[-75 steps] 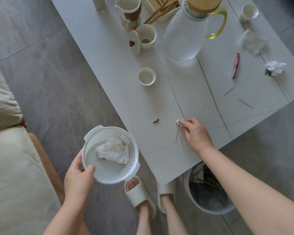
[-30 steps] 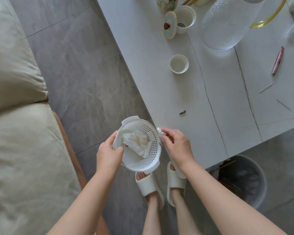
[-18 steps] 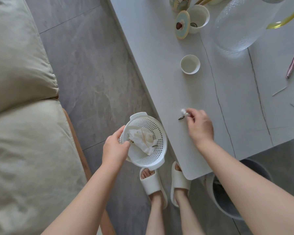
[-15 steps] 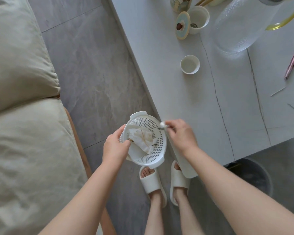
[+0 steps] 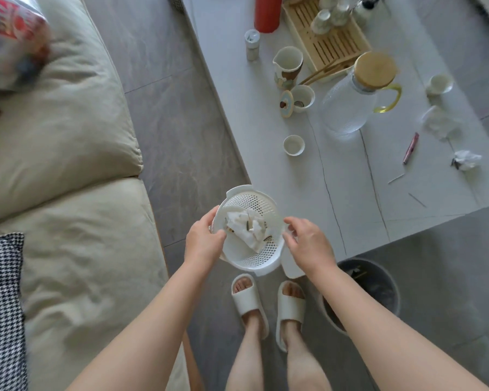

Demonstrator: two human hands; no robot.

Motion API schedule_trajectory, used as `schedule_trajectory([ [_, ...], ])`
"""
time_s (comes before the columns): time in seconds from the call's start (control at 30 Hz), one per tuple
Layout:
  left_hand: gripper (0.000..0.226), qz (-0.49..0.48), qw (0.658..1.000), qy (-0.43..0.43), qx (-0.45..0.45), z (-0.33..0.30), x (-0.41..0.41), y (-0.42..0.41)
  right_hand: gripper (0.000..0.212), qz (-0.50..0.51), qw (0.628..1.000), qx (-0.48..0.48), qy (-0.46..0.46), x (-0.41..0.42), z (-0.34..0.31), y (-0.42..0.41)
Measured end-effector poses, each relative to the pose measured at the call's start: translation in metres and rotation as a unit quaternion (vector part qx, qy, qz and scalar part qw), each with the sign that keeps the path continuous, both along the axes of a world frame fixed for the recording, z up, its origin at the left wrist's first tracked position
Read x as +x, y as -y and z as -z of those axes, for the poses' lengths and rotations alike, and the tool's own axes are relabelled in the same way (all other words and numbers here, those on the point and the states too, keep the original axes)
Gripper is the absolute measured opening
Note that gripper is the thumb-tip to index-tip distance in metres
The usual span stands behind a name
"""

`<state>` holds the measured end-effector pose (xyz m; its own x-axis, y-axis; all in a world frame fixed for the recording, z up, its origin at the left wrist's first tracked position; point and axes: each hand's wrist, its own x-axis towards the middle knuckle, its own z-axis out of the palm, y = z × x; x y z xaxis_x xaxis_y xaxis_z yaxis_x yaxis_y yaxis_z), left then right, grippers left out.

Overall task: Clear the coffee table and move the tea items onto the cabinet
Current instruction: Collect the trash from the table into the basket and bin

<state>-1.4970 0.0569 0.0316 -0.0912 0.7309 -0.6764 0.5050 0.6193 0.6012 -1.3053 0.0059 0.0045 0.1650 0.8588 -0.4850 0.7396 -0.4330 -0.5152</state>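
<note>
the left hand (image 5: 202, 240) grips the left rim of the white basket (image 5: 261, 262), held above the floor at the near left corner of the coffee table (image 5: 350, 198), with crumpled tissue (image 5: 247, 231) inside, while the right hand (image 5: 308, 240) hovers at its right rim, fingers loosely curled and empty.

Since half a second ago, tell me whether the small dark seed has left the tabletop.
Yes. The seed now lies in the white basket, off the coffee table.

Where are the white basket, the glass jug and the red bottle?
white basket (image 5: 261, 262): head view, perforated near wall.
glass jug (image 5: 347, 108): head view, textured clear body.
red bottle (image 5: 267, 15): head view, its side.
</note>
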Motion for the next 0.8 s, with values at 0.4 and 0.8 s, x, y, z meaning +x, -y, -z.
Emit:
schedule_trajectory([
  [0.4, 0.06, -0.039, 0.998, 0.058, 0.0, -0.107, 0.104, 0.091, 0.031, 0.011, 0.995, -0.014, 0.093, 0.127, -0.127, 0.104],
  [0.8, 0.053, -0.178, 0.979, 0.097, 0.006, -0.144, 0.256, 0.24, 0.031, -0.046, 0.988, 0.009, 0.15, 0.309, -0.193, 0.238],
])
